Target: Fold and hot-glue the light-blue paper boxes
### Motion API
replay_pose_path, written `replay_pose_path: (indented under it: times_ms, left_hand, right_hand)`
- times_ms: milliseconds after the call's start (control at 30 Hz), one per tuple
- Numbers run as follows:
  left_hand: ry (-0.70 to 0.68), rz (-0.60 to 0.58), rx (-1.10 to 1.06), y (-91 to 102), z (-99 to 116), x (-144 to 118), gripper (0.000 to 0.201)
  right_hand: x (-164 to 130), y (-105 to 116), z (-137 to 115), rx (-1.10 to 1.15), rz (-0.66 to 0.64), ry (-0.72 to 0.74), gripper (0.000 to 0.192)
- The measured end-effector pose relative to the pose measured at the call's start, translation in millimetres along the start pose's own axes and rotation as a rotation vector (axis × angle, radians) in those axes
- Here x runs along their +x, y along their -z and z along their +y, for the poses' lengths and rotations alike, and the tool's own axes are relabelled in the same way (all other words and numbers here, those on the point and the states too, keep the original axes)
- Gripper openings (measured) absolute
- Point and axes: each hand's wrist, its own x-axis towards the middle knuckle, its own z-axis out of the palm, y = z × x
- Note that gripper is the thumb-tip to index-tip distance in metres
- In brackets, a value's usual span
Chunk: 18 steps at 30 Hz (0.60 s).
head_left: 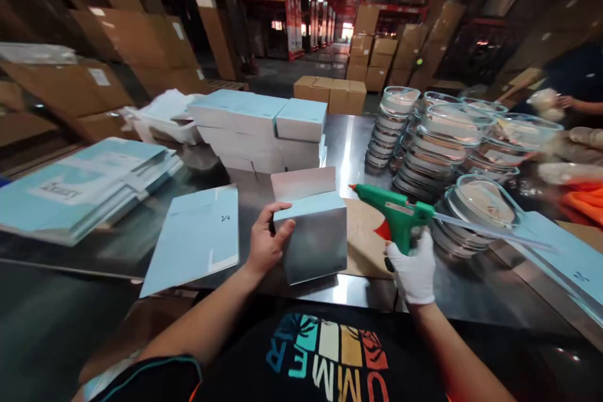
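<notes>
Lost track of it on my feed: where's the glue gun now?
In the head view, the glue gun is right of centre in the gloved right hand, with the box to its left and glass bowls behind it.

Reaching forward with both forearms [214,309], bare and well apart.
Pinching with the left hand [267,244], between bare thumb [285,232] and fingers [272,210]; gripping with the right hand [415,269], white-gloved, with fingers curled inward.

White glare streaks the metal table [347,144] amid dimness, with edges stretched and blurred.
</notes>
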Motion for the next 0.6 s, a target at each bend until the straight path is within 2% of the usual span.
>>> replay_pose_path:
  times_ms: [33, 67, 167, 200, 267, 367, 467, 533, 600]
  left_hand:
    - [0.009, -0.002, -0.002, -0.5, 4, 0, 0.060]
    - [0.016, -0.002, -0.007, -1.7, 9, 0, 0.059]
    - [0.026, -0.010, -0.042, -9.6, 18, -2, 0.055]
    - [0.025, -0.017, -0.061, -13.2, 19, -4, 0.053]
    - [0.003, -0.025, -0.093, -20.7, 20, -8, 0.049]
    - [-0.097, -0.030, -0.127, -30.8, 20, -13, 0.043]
    - [-0.184, -0.060, -0.143, -37.4, 20, -17, 0.040]
    - [-0.203, -0.077, -0.145, -39.9, 21, -19, 0.038]
    - [-0.211, -0.080, -0.148, -40.6, 23, -20, 0.037]
  right_hand:
    - [-3, 5, -5, 0.063, 0.017, 0.032, 0.059]
    - [-4, 11, -11, 0.123, -0.029, 0.059, 0.052]
    - [-2, 27, -29, 0.203, -0.359, 0.192, 0.030]
    - [-2, 30, -36, 0.185, -0.411, 0.272, 0.025]
    - [-3, 28, -50, 0.122, -0.396, 0.415, 0.017]
    - [-9, 13, -68, -0.029, -0.345, 0.581, 0.003]
    - [-16, -3, -80, -0.094, -0.344, 0.723, 0.007]
    - [-17, -11, -81, -0.072, -0.370, 0.744, 0.005]
    - [-16, -14, -76, -0.050, -0.385, 0.673, 0.007]
